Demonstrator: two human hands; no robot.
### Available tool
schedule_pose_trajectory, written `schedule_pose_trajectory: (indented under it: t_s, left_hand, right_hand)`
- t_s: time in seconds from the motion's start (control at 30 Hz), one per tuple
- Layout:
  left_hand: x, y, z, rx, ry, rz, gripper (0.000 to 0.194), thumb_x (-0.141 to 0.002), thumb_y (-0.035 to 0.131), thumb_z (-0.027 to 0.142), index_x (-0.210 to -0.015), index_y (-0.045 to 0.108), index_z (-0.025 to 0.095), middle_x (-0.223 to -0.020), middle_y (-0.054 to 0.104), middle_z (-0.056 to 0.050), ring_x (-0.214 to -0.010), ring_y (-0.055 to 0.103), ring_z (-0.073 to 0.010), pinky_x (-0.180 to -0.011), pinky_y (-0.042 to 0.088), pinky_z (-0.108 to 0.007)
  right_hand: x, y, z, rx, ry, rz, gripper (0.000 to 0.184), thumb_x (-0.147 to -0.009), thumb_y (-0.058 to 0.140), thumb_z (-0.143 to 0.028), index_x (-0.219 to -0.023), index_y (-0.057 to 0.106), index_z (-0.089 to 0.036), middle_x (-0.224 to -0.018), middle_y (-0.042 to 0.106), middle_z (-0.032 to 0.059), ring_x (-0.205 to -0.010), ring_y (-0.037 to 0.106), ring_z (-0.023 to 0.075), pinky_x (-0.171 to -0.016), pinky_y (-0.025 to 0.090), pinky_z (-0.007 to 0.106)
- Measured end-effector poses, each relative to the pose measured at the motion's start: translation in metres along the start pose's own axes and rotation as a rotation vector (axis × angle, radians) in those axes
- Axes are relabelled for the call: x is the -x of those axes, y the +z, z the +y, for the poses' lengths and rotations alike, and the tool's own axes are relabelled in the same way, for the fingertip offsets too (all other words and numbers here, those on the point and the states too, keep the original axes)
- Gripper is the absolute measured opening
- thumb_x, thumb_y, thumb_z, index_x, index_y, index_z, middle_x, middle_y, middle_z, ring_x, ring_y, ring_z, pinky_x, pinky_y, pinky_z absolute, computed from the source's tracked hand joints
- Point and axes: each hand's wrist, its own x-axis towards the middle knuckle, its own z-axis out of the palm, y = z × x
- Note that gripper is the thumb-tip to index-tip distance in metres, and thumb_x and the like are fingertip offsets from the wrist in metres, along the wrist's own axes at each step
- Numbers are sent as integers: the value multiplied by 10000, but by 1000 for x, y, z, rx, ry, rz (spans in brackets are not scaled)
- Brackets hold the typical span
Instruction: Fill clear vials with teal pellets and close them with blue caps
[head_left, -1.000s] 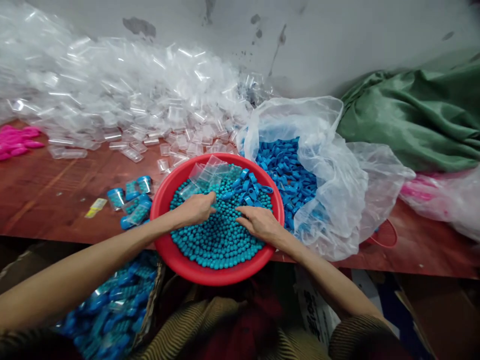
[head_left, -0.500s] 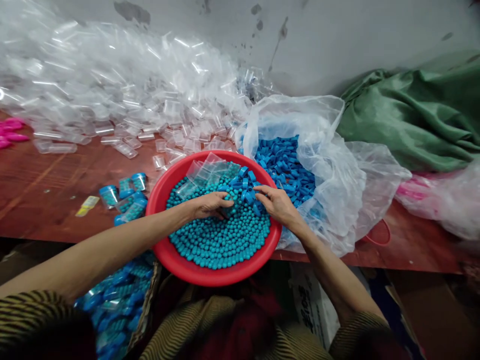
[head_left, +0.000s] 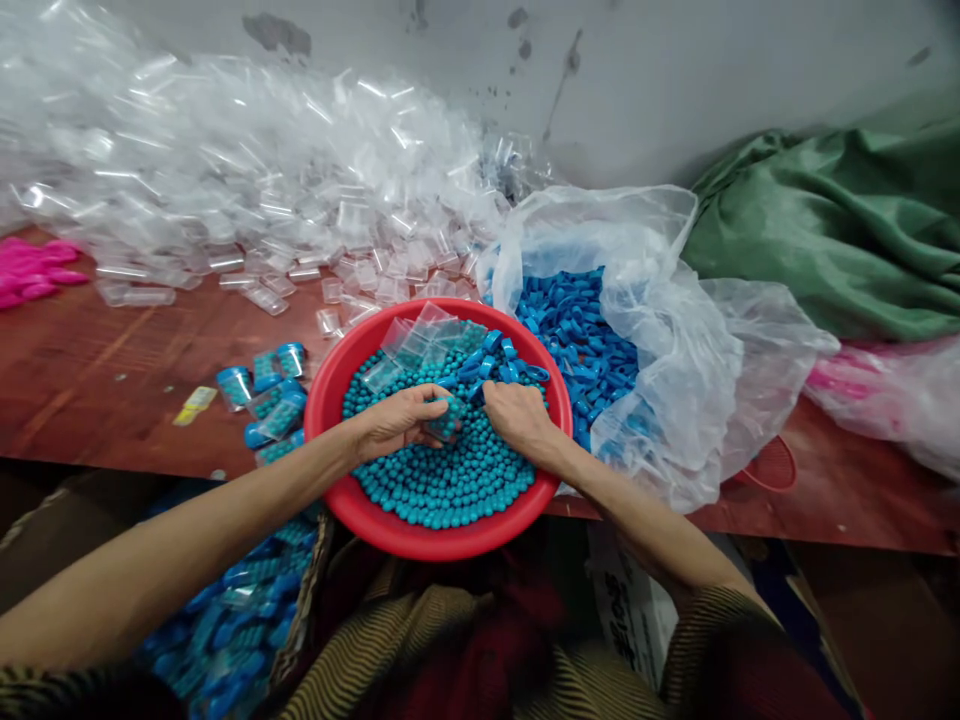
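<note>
My left hand [head_left: 397,418] is closed around a small clear plastic jar [head_left: 445,422] with turquoise beads inside, above the basin. My right hand [head_left: 519,420] is closed just to the right of that jar, its fingertips pinching at a blue cap [head_left: 475,390]; the fingers partly hide it. Both hands are over a red basin [head_left: 442,545] of turquoise beads [head_left: 442,500]. More blue caps [head_left: 504,362] lie on the beads at the basin's far right. Several clear empty jars [head_left: 431,330] rest on the beads at the far side.
Clear jars [head_left: 262,180] are heaped along the wall. A plastic bag [head_left: 660,390] of blue caps stands right of the basin. Filled jars [head_left: 281,405] lie at its left, with more in a box [head_left: 240,610] below. Green cloth [head_left: 817,230] and a red sieve [head_left: 774,465] are on the right.
My right hand has moved left from the caps toward the jar, its fingers now folded in. The left hand has lifted slightly, bringing the filled jar into sight.
</note>
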Motion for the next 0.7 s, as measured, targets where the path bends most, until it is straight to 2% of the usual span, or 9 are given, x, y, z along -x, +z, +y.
schedule_pose_trajectory:
  t_s: [0.07, 0.17, 0.23, 0.3, 0.5, 0.6, 0.7]
  left_hand:
    - [3, 1, -3, -41, -8, -9, 358, -694, 698, 370, -891, 475, 170, -741, 639, -25, -592, 633, -144, -514, 463, -234]
    - [7, 5, -7, -80, 32, 34, 365, -687, 691, 379, -878, 456, 175, -694, 603, 10, -519, 608, -125, -437, 433, -206]
    - [9, 10, -10, -118, 83, 85, 351, -686, 682, 371, -868, 454, 176, -674, 569, 34, -481, 575, -101, -382, 378, -175]
    - [11, 15, -12, -164, 142, 124, 331, -688, 672, 357, -862, 459, 170, -666, 541, 49, -459, 538, -74, -358, 335, -156]
    - [16, 26, -13, -201, 212, 127, 335, -701, 649, 316, -927, 441, 184, -709, 549, 48, -441, 514, -61, -353, 359, -165]
    - [18, 28, -14, -225, 233, 133, 355, -724, 620, 295, -1004, 434, 182, -751, 563, 27, -470, 535, -78, -372, 415, -188]
    - [20, 28, -16, -212, 260, 133, 407, -732, 611, 305, -1068, 416, 183, -777, 551, 23, -493, 543, -86, -379, 449, -207]
  right_hand:
    - [0, 0, 6, -143, -19, 29, 279, -899, 433, -290, -1083, 583, -142, -962, 686, 137, -900, 645, 255, -748, 480, 332]
    - [4, 0, 12, -534, -104, 51, 317, -909, 407, -292, -1155, 561, -163, -957, 687, 72, -868, 639, 185, -785, 475, 297]
    - [8, 4, 9, -799, -176, -22, 334, -915, 376, -269, -1190, 539, -173, -852, 678, 26, -699, 625, 131, -672, 493, 253]
    - [12, 8, 3, -967, -218, -87, 340, -917, 361, -276, -1201, 529, -192, -756, 641, -10, -553, 563, 93, -539, 470, 212]
    - [17, 9, -6, -1178, -175, -154, 350, -914, 350, -261, -1242, 454, -202, -579, 512, -62, -437, 477, 75, -431, 428, 181]
    - [17, 9, -6, -1183, -179, -115, 277, -906, 386, -277, -1139, 510, -194, -558, 491, -69, -436, 476, 73, -424, 422, 175]
    - [17, 12, -5, -1203, -176, -32, 215, -877, 459, -278, -1050, 545, -185, -632, 559, -39, -544, 557, 101, -480, 466, 198]
